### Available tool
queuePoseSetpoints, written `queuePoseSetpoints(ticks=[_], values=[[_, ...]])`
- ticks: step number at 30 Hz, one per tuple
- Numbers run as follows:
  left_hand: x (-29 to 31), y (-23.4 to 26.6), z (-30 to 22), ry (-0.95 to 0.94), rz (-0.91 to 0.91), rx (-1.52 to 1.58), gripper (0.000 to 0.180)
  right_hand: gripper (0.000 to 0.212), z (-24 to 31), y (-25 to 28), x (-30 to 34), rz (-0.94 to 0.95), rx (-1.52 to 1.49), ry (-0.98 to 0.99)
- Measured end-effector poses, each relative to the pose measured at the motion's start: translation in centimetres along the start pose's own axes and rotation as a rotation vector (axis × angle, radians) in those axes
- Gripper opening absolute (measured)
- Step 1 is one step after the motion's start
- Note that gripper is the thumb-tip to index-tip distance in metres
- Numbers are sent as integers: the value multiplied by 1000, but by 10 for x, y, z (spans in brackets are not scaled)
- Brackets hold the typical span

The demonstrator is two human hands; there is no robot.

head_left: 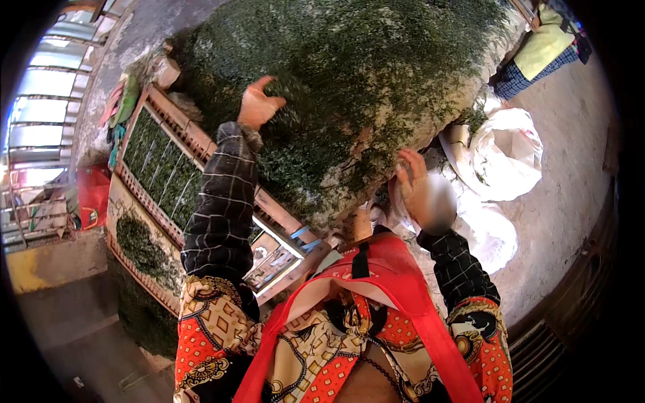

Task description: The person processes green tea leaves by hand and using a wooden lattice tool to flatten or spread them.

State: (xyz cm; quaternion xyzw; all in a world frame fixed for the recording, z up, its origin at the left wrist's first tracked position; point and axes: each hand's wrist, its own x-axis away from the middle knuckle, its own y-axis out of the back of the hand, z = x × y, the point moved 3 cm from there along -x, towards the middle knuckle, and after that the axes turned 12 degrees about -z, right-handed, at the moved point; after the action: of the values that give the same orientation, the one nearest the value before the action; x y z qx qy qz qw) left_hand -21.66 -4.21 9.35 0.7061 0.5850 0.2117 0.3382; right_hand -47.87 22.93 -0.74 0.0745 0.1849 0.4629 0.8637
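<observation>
A wide layer of small dark green leaves [322, 80] covers a pale, rough-looking surface in front of me. My left hand [259, 106] is over the left part of the leaves, thumb and fingers apart, with nothing seen in it. Some leaves beside its fingertips look smeared by motion. At the near right edge of the layer is my right hand [415, 188], its fingers stretched out and apart. Part of that hand is blurred, and I see nothing held in it. Under my left forearm lies a wooden frame [181, 124] with thin bars, partly filled with leaves.
White sacks [514, 151] stand open on the floor to the right. A yellow cloth [543, 50] and checked blue fabric lie at the far right. A barred window [50, 101], a red bag [93, 191] and a ledge with leaves [141, 248] are on the left.
</observation>
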Motion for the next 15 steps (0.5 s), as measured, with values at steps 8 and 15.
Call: queuePoseSetpoints(ticks=[8,15], values=[[-20,94,-36,-151,-232,212,77,27,17,-33,-59,59,-155,34],[18,160,-139,-581,-255,46,64,51,148,-55,-180,134,-277,480]])
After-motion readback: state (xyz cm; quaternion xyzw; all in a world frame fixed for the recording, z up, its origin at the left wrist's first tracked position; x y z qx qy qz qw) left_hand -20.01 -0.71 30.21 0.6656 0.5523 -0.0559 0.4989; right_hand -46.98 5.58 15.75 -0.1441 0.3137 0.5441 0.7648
